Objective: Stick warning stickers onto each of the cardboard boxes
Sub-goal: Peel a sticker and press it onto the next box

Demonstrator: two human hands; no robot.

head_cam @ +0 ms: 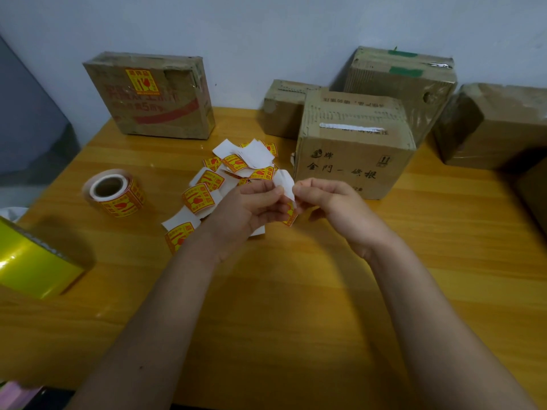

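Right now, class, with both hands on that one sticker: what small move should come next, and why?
Probably finish peeling. The left hand and right hand both pinch one sticker, its white backing lifted only part way. Once it is free, the box in front shows no sticker, while the left box already has one.

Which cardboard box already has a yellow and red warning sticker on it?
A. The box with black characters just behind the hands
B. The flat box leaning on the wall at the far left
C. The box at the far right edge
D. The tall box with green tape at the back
B: the flat brown cardboard box at the far left shows a yellow and red square warning sticker near its top; no sticker shows on the other boxes.
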